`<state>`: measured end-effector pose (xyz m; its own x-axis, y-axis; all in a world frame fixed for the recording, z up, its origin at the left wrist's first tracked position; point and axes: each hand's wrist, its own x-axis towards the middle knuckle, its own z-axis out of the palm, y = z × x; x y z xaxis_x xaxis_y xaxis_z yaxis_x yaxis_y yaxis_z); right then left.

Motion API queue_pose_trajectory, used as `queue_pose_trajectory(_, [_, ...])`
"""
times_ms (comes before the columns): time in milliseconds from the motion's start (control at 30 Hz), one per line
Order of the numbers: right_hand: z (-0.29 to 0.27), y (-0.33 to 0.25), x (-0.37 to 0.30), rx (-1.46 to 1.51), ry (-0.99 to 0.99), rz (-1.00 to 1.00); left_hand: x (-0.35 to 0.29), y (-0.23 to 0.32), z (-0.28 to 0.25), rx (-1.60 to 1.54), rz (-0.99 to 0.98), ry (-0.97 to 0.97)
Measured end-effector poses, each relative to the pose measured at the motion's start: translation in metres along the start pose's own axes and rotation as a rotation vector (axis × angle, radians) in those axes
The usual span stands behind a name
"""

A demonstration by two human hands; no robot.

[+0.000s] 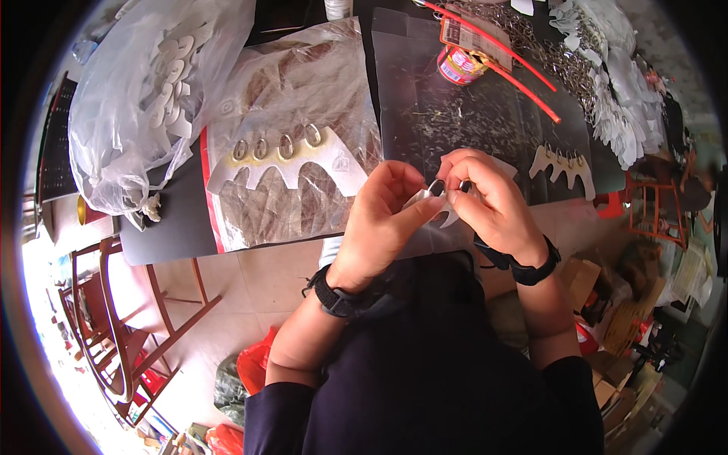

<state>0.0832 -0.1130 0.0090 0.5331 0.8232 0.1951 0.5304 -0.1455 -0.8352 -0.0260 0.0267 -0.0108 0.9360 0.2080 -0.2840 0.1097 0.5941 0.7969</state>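
Observation:
Over the table's near edge, my left hand (379, 226) and my right hand (494, 203) are close together, fingers pinched on one small white piece (447, 218). A metal ring (435, 186) stands up from it between my fingertips, and a second ring shows by my right fingers. My fingers cover most of the piece. Left of my hands lies a similar white piece (345, 168) with a scalloped edge and several metal rings along its yellowish band. Another scalloped white piece (563, 167) with rings lies to the right.
A clear plastic bag (98, 144) of white pieces stands at left. At the back are a colourful tub (459, 65), red rods (531, 95) and heaped metal rings (557, 61). White pieces (623, 125) are piled at far right. A wooden chair (114, 326) stands lower left; cardboard boxes (580, 282) lie lower right.

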Motion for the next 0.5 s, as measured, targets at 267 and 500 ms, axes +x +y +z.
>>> queue_pose_trajectory(267, [-0.005, -0.013, -0.003, 0.521, 0.028, 0.601, -0.008, 0.014, -0.004, 0.010, -0.007, -0.024])
queue_pose_trajectory(500, [0.020, -0.019, -0.004, 0.923, 0.258, 0.600, -0.018, 0.005, 0.012, -0.085, 0.166, 0.023])
